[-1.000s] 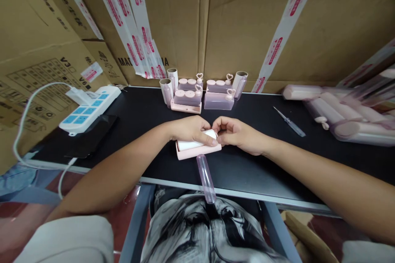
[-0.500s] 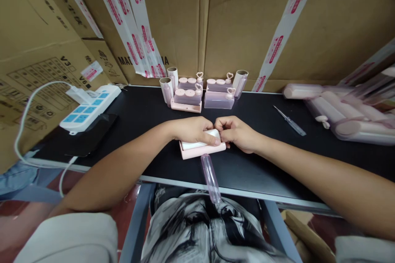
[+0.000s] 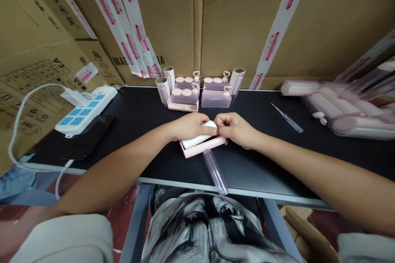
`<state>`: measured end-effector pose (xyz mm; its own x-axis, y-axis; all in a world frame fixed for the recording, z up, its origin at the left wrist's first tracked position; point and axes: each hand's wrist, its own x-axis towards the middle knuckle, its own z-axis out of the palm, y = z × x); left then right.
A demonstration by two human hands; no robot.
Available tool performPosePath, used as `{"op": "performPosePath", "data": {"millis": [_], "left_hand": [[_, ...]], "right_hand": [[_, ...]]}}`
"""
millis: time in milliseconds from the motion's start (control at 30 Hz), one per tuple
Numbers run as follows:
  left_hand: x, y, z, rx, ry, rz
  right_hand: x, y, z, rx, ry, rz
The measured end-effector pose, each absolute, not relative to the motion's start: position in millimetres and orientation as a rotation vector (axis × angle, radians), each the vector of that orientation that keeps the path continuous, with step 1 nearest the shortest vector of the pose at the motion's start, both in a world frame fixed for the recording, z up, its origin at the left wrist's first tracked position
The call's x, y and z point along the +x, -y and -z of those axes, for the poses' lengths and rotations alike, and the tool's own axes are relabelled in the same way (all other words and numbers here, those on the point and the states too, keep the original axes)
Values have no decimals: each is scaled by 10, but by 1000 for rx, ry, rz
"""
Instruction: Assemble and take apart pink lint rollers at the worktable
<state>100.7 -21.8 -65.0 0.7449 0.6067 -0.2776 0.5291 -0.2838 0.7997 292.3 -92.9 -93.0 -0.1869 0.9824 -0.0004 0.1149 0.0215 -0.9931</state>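
My left hand (image 3: pixel 189 126) is closed over a white roll (image 3: pixel 195 141), its thumb lying along the top. The roll sits tilted in a shallow pale pink tray (image 3: pixel 202 148), its right end raised above the tray's edge. My right hand (image 3: pixel 236 130) has its fingers curled and pinched together at the right end of the roll and tray. Whatever is between those fingertips is hidden. In front of the tray, a clear purple tube (image 3: pixel 216 172) lies slantwise near the table's front edge.
Behind my hands stand pink cases (image 3: pixel 185 98) with purple covers and heart-shaped loops, beside upright white tubes (image 3: pixel 237 82). A clear-handled screwdriver (image 3: pixel 288 118) and a pile of pink cases (image 3: pixel 354 125) lie right. Left are a power strip (image 3: pixel 88 111) and a black tablet-like slab (image 3: pixel 89 139). Cardboard (image 3: pixel 240 24) walls the back.
The right end of the white roll has lifted from the tray, opening a gap. The tray has turned slightly, and the purple tube now lies further onto the table.
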Motion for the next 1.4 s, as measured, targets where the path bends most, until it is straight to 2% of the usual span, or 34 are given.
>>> {"op": "performPosePath", "data": {"millis": [200,367,567,800,1000,1167,1400], "left_hand": [[992,210,625,2073,-896,-141],[899,116,576,1952,-1156,-516],[883,95,560,1708,-873,-560],[803,47,533,2117,-667,-554],[801,170,474,2466,-776,-444],[822,243,469,2580,-771,-412],[838,288,464,2644,-698,-387]], "right_hand": [[2882,972,946,-1239,1541,-1200],[3102,906,1024,-1315,1546,-942],[3296,768,1037,-1445,1669,-730],[3174,794,1014,-1522,1815,-522],[3164,916,947,-1358,1934,-235],[3125,1050,910,-1095,1994,-298],[3108,1066,866,-1063,1974,-419]]}}
